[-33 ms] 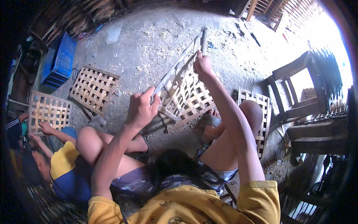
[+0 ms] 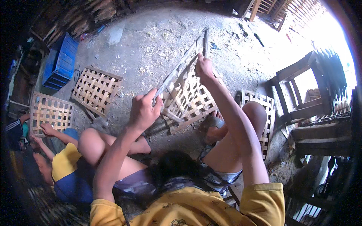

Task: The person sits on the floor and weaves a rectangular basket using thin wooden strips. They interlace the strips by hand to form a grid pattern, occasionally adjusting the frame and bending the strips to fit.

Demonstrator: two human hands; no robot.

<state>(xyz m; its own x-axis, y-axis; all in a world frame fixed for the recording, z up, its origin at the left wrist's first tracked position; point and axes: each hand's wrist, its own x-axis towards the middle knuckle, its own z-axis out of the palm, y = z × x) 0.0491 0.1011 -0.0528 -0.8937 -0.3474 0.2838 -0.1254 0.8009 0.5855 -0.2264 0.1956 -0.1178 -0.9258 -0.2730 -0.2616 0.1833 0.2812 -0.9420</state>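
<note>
A pale wooden bar [image 2: 174, 73] runs diagonally in front of me to a corner with a shorter bar at the top. My left hand [image 2: 146, 109] is closed on the bar's near end. My right hand [image 2: 204, 66] is closed on the frame below the top corner, its index finger along the wood. Under and beside the bars is a woven lattice panel [image 2: 194, 101] of light slats, low between my feet; whether it is joined to them I cannot tell. Another lattice panel [image 2: 266, 113] lies by my right leg, partly hidden by the knee.
Two lattice panels [image 2: 96, 90] [image 2: 52, 109] are at left, the outer one in a co-worker's hands [image 2: 48, 129]; another person's striped sleeve [image 2: 14, 124] is beyond. A blue crate [image 2: 61, 62] stands behind them. Dark wooden frames [image 2: 296, 69] stand at right, slatted structures [image 2: 286, 11] at the back.
My right hand has shifted very slightly toward me along the frame. My left hand is still closed on the bar, almost in the same place.
</note>
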